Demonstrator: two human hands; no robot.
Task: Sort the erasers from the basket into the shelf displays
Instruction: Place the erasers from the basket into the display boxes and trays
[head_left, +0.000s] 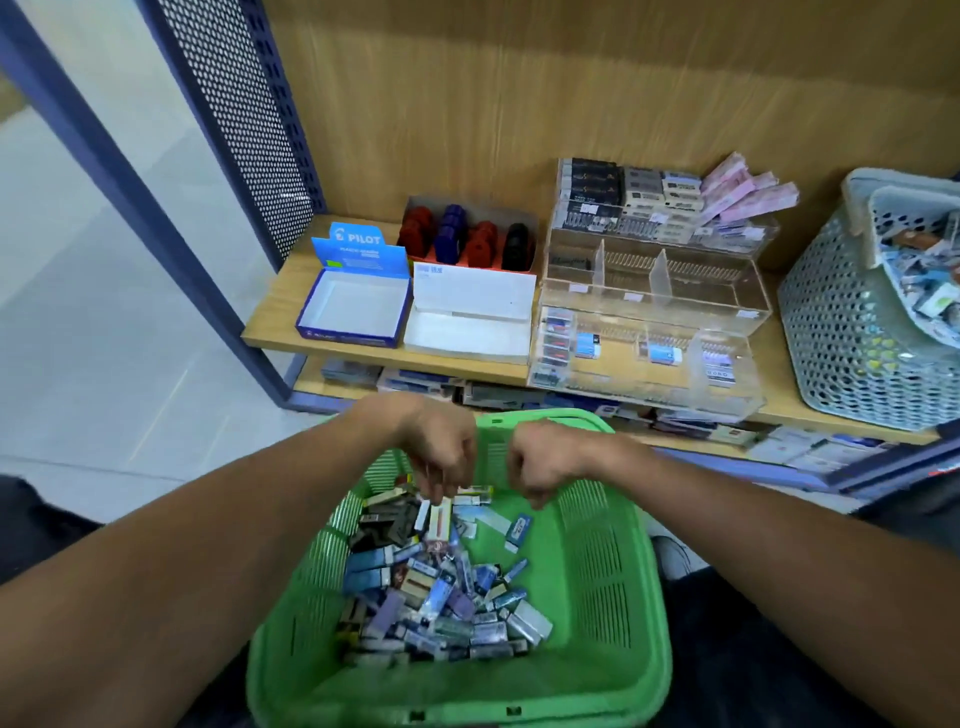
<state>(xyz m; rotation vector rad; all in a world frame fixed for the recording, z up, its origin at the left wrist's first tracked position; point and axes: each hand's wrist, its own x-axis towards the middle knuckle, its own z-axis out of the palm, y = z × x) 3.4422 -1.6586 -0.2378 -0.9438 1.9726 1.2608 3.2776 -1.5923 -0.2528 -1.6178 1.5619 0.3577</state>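
Slatted green plastic basket (613, 571), boxy wrapped erasers (441, 597), left hand (441, 452) fingers pinching one, right hand (545, 462) fingers curled, grasp unclear

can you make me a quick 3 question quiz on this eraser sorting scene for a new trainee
1. True or false: the blue Pilot box on the shelf is full of erasers.
2. Multiple choice: the erasers still to be sorted lie in A) a green basket B) a clear acrylic display C) a grey basket
3. Fill in: the left hand and right hand both reach down into the ____ basket.

Key
1. False; it shows a bare white inside.
2. A
3. green
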